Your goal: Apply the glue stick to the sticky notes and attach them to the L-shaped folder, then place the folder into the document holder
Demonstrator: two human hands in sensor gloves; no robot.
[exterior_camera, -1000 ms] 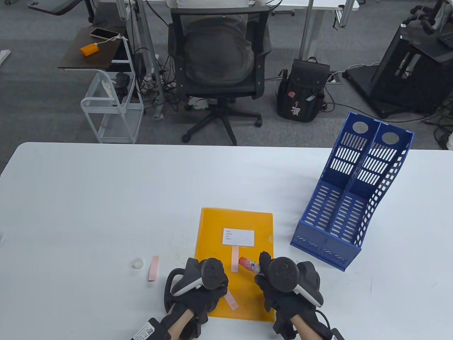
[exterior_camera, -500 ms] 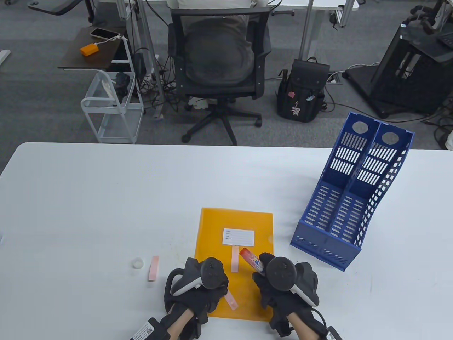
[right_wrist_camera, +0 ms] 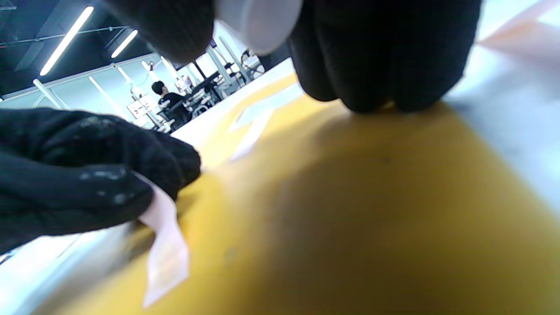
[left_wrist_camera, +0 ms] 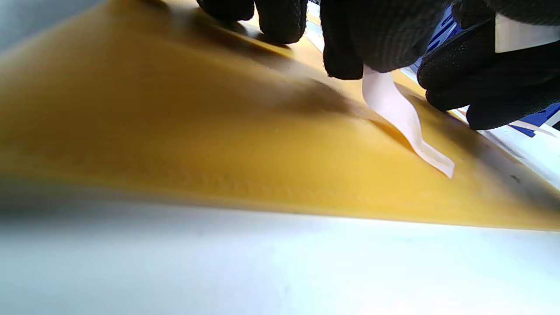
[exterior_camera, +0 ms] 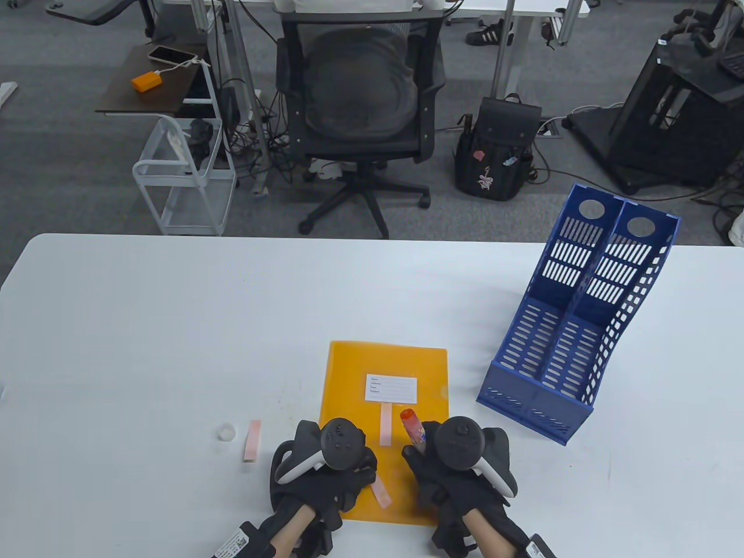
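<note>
Both hands [exterior_camera: 395,465] drew closer over the folder [exterior_camera: 354,372], glue stick [exterior_camera: 414,425] upright.

Both hands are in black knit gloves, left hand [exterior_camera: 325,476] and right hand [exterior_camera: 459,482], each with a black and white tracker on the back. The folder [exterior_camera: 354,372] under them is a solid orange-yellow with a white label [exterior_camera: 392,388] printed with thin dark lines. The sticky note [exterior_camera: 381,494] pinched by the left hand is pale pink, same as the strip [exterior_camera: 386,425] just past its fingers and the one [exterior_camera: 252,440] off to its left. Glue stick [exterior_camera: 414,425] in the right hand is red with a multicoloured label. The holder [exterior_camera: 575,343] beyond the right hand is blue with slotted walls. Table [exterior_camera: 174,325] is plain white.
</note>
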